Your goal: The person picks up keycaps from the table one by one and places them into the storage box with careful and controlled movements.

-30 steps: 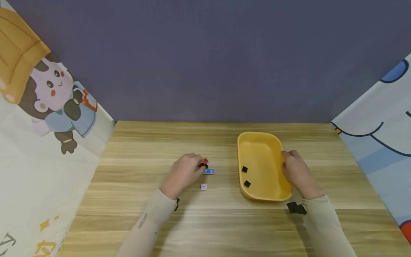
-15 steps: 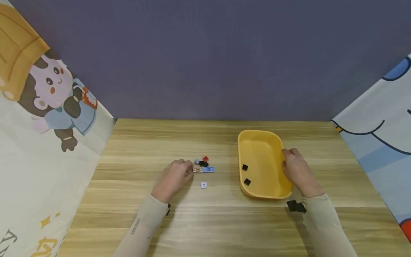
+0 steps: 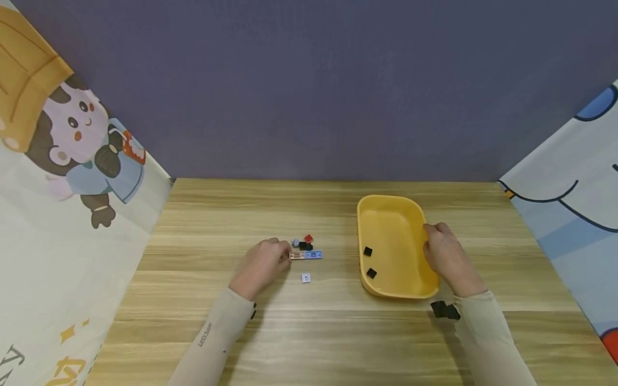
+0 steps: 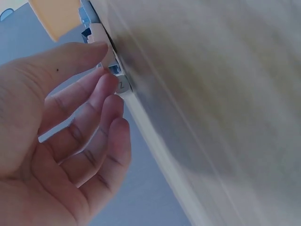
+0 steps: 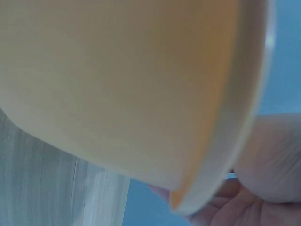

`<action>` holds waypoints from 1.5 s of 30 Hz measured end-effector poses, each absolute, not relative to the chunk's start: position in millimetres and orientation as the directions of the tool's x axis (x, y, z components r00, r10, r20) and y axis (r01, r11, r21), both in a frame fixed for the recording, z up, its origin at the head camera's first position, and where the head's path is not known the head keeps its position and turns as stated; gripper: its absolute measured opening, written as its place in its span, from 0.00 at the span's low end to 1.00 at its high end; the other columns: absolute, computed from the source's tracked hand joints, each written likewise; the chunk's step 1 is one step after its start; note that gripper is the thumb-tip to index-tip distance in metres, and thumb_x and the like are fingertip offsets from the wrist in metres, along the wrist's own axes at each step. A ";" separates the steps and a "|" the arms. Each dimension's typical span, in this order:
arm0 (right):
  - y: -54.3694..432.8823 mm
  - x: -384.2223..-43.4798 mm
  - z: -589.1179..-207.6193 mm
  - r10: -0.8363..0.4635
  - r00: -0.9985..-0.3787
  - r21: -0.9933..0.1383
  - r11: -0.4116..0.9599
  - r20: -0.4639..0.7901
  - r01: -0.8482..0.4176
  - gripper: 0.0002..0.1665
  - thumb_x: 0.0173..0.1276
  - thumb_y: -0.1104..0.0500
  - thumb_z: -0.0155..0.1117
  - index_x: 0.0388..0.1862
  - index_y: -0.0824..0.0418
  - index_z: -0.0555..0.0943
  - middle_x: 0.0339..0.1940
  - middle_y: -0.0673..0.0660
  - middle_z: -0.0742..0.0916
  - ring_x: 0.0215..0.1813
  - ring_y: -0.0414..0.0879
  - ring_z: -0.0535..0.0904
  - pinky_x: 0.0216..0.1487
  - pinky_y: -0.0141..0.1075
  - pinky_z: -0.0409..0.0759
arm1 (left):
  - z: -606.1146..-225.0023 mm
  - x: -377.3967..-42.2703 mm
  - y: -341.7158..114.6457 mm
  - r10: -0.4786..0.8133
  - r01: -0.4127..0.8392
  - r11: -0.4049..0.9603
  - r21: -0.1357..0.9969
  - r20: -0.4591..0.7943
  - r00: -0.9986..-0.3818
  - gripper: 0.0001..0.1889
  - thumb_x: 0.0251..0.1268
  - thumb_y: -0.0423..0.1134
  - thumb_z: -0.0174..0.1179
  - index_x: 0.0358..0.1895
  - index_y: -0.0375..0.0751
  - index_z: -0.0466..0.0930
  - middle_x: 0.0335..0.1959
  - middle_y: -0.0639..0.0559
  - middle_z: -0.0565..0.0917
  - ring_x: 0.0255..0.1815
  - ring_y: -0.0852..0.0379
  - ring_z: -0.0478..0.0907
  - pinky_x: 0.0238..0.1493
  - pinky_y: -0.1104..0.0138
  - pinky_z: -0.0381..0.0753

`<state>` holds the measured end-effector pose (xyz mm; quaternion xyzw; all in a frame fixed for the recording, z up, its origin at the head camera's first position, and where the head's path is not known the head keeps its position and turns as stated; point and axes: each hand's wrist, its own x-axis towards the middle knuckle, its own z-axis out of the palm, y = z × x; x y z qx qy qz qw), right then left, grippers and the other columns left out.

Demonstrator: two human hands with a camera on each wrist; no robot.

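My left hand (image 3: 263, 265) is at the left end of a small peach printed strip (image 3: 296, 255). In the left wrist view the thumb and index fingertip pinch this strip (image 4: 99, 34). A blue printed strip (image 3: 314, 254) lies end to end with it. Just behind are small black pieces (image 3: 306, 246), a pale blue piece (image 3: 295, 243) and a red square tile (image 3: 308, 238). A white square tile (image 3: 306, 277) lies nearer the front. My right hand (image 3: 446, 260) grips the right rim of a yellow plastic basin (image 3: 393, 236); its fingers are partly hidden behind the rim in the right wrist view.
Two black square pieces, one (image 3: 368, 251) farther back than the other (image 3: 371, 273), lie inside the basin along its left side. A wood-grain table (image 3: 338, 332) carries everything. A dark wall (image 3: 333, 96) rises at its back edge, with printed cartoon panels (image 3: 63, 214) at both sides.
Over the first half second my left hand moved left, uncovering the peach strip and small pieces beside it. Since then it has stayed nearly still. My right hand and the basin have not moved.
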<state>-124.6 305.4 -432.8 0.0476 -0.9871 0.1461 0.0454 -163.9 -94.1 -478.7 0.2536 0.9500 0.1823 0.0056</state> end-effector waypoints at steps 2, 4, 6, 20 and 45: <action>305.3 -124.4 -432.7 -0.081 -0.991 -0.283 0.953 0.104 -0.108 0.22 0.63 0.76 0.54 0.56 0.86 0.71 0.42 0.78 0.76 0.44 0.69 0.76 0.44 0.58 0.79 | -477.2 -163.7 -94.7 0.484 0.478 0.803 0.355 0.078 -0.872 0.06 0.59 0.34 0.70 0.39 0.45 0.88 0.29 0.57 0.82 0.26 0.65 0.73 0.30 0.71 0.76; 305.4 -124.2 -432.7 -0.082 -0.991 -0.284 0.952 0.108 -0.110 0.22 0.63 0.76 0.54 0.56 0.86 0.71 0.42 0.78 0.76 0.44 0.69 0.76 0.43 0.58 0.79 | -474.6 -163.3 -95.1 0.483 0.479 0.799 0.364 0.085 -0.871 0.06 0.59 0.35 0.71 0.39 0.45 0.88 0.29 0.57 0.82 0.26 0.65 0.73 0.31 0.71 0.77; 305.5 -123.8 -432.7 -0.083 -0.991 -0.287 0.951 0.109 -0.111 0.21 0.63 0.76 0.54 0.56 0.86 0.71 0.42 0.78 0.76 0.43 0.69 0.76 0.43 0.58 0.79 | -471.0 -162.6 -95.3 0.482 0.482 0.792 0.374 0.101 -0.870 0.06 0.58 0.35 0.71 0.39 0.44 0.88 0.29 0.57 0.83 0.26 0.65 0.74 0.32 0.71 0.77; 305.8 -123.5 -433.5 -0.079 -0.991 -0.290 0.951 0.105 -0.107 0.22 0.63 0.76 0.53 0.56 0.86 0.71 0.43 0.78 0.75 0.44 0.69 0.76 0.43 0.58 0.79 | -431.4 -165.1 -54.0 0.583 0.621 0.690 0.372 0.223 -0.781 0.06 0.62 0.39 0.68 0.41 0.46 0.87 0.35 0.57 0.85 0.33 0.63 0.80 0.36 0.66 0.81; 303.4 -124.2 -431.4 -0.062 -0.996 -0.295 0.952 0.058 -0.077 0.22 0.66 0.75 0.53 0.58 0.84 0.70 0.46 0.78 0.75 0.45 0.68 0.77 0.44 0.57 0.80 | -426.1 -175.2 61.3 0.738 0.740 0.555 0.380 0.184 -0.649 0.15 0.70 0.48 0.64 0.52 0.44 0.86 0.41 0.56 0.86 0.37 0.64 0.81 0.37 0.75 0.78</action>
